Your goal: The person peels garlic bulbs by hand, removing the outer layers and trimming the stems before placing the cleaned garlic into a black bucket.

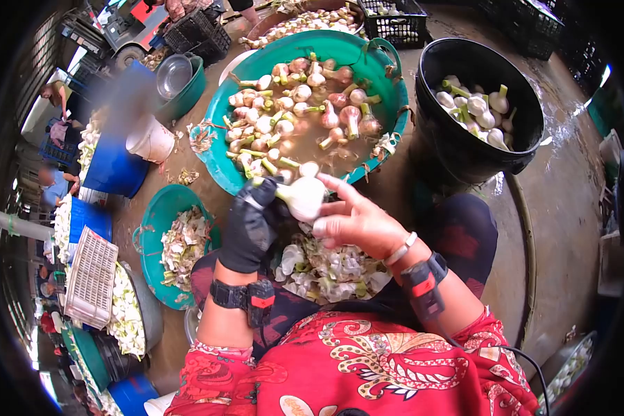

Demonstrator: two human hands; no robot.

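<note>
My left hand (253, 225), in a black glove, is closed round the green stem of a white garlic bulb (305, 199). On the bulb's right side lie the bare fingers and thumb of my right hand (357, 218), bent about it. Just beyond is a large green tub (218, 156) of murky water with many unpeeled garlic bulbs (263, 125) floating in it. A pile of loose garlic skins (333, 267) sits below my hands, between my legs. Whether a blade is in the glove cannot be seen.
To the right stands a black bucket (433, 149) with peeled white bulbs. A smaller green basin (149, 256) of skins is at left. Blue tubs (118, 173), a plastic crate (90, 277) and other people are farther left. A hose (530, 249) runs along the wet floor.
</note>
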